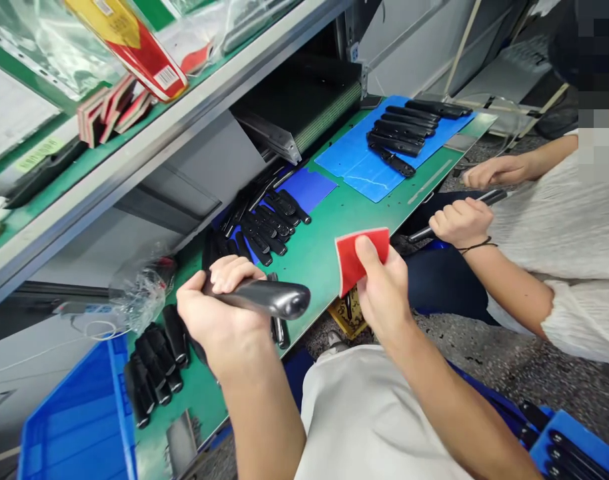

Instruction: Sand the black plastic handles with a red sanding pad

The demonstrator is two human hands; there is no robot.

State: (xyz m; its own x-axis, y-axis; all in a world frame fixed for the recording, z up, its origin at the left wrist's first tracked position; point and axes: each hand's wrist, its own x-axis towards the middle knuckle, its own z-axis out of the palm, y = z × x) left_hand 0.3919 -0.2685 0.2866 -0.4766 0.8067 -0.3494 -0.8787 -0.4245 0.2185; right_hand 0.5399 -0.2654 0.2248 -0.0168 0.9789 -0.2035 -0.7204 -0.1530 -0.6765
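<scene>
My left hand [227,303] is wrapped round a glossy black handle [279,299], whose rounded end points to the right. Between the thumb and fingers of my right hand [383,280] is a thin red pad [348,262] with a pale edge, held upright and apart from the handle. Behind my hands, several black handles [264,230] lie in a pile on the green bench [324,233]. More black handles [157,367] lie side by side to the left of my left hand, partly hidden by it.
Blue sheet [364,177] bears a row of black handles. A co-worker's hand [462,222] at right grips a black piece. A shelf edge [184,127] overhangs the left side, with red pads [109,113] on it. A blue crate [79,413] stands lower left.
</scene>
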